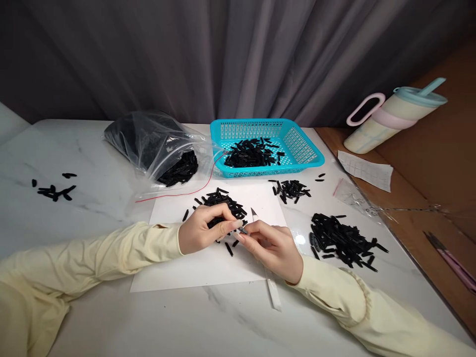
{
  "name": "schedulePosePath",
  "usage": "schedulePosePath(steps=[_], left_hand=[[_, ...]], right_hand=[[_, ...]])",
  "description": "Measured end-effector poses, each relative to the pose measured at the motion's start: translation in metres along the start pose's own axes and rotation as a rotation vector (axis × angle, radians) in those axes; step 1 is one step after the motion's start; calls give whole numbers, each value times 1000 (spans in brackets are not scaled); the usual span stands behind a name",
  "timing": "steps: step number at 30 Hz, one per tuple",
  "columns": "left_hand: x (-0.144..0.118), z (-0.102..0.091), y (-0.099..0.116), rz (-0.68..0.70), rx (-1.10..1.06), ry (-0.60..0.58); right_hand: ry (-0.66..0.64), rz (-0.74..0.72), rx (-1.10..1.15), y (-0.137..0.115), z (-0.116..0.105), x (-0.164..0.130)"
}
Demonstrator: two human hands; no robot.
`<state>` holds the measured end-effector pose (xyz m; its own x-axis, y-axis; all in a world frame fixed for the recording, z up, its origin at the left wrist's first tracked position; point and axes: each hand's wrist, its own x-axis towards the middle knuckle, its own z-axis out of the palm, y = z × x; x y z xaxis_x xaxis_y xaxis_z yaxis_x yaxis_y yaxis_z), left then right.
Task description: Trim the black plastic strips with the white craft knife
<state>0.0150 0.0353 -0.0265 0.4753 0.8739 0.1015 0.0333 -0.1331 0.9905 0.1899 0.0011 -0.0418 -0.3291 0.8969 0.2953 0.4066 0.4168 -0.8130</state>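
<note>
**While one black piece gets trimmed, most of the stock still waits**

As both hands meet at the centre of the frame, the left hand (203, 230) pinches a small black piece (242, 230) at its fingertips, and the right hand (273, 245) is closed around a white-handled knife (273, 292) whose blade pokes up beside the piece. Both rest on a white sheet (193, 270), just below a loose heap (223, 201) of pieces.

Judging by the piles, work is partway: a basket (297, 144) at upper centre holds a modest layer, and separate piles lie at right (340, 240) and near the basket (292, 189), while a plastic bag (156, 144) at upper left looks mostly full.

Open counter (74, 148) lies at left and along the bottom; the counter edge runs close down the right side, with a tumbler (390, 119) beyond it.
</note>
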Motion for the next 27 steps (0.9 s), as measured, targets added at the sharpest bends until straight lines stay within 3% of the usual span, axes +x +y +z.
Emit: schedulePosePath(steps=[9,27], left_hand=[[0,1,2,-6,-35,8],[-1,-1,0,32,-27,-10]], right_hand=[[109,-119,-185,2,0,-2],[203,-202,-251,2,1,-1]])
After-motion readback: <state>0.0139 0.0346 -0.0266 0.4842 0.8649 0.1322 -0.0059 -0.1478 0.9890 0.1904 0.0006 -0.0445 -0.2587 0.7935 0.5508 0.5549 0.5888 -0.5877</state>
